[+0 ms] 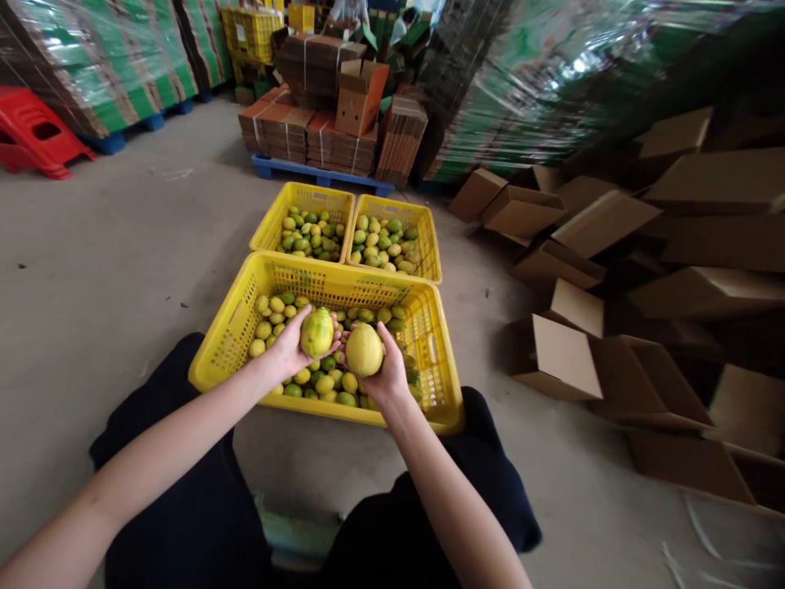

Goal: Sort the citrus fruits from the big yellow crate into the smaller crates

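The left grip [292, 345] cups a mottled green-and-yellow fruit [317, 334], thumb along one side and fingertips showing at the other. Just beside it, the right grip [390, 373] is closed around a paler yellow fruit [364, 350] in the same way. Both fruits are held over a large yellow crate [380, 282] with slotted walls. Below and around the grips, loose fruit [328, 383] in green and yellow covers much of its bottom.

Just beyond that crate, ahead of the grips, stand two more yellow crates side by side, the left one [265, 231] and the right one [430, 237], both holding similar fruit. Farther ahead, a blue pallet [322, 177] carries strapped bundles of flattened cartons [349, 149], with an open carton [361, 98] on top. Behind and left of these, a yellow stacked crate [261, 34] bears a pale label too small to read. Well to the right of the grips, open brown cartons [567, 356] lie heaped; far left stands a red stool [37, 131].
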Demonstrator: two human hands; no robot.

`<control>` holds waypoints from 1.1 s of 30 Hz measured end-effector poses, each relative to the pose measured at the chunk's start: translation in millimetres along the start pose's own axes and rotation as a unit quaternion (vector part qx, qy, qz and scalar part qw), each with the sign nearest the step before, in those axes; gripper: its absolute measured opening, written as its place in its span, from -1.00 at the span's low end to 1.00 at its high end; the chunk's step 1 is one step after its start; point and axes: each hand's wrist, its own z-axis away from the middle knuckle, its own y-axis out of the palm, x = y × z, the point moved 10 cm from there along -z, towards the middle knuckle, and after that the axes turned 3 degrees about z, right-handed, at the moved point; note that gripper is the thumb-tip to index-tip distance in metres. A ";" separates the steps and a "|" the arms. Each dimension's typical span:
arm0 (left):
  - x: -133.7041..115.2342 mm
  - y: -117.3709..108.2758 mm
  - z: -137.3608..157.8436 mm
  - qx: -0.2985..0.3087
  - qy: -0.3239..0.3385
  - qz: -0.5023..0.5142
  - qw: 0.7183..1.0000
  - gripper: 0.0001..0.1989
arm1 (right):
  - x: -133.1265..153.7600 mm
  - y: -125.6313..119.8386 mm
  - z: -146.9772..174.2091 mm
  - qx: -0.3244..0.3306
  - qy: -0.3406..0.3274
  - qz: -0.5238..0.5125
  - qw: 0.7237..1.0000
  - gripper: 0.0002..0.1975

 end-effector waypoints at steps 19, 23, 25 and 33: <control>-7.6 2.6 11.1 -0.012 0.012 -0.080 0.997 -0.55 | 0.7 -14.7 -5.2 -0.050 -0.014 0.000 0.999 -0.80; -0.3 -4.9 4.6 -0.035 -0.016 -0.082 0.996 -0.62 | -7.1 -19.7 -14.4 -0.040 0.000 -0.005 0.999 -0.76; 2.4 -6.8 1.0 -0.038 -0.024 -0.077 0.996 -0.64 | -10.7 -22.3 -16.8 -0.040 0.011 -0.013 0.999 -0.75; 10.6 2.1 1.0 -0.014 -0.033 -0.095 0.995 -0.69 | 5.5 -9.6 -5.0 -0.018 0.007 0.002 1.000 -0.84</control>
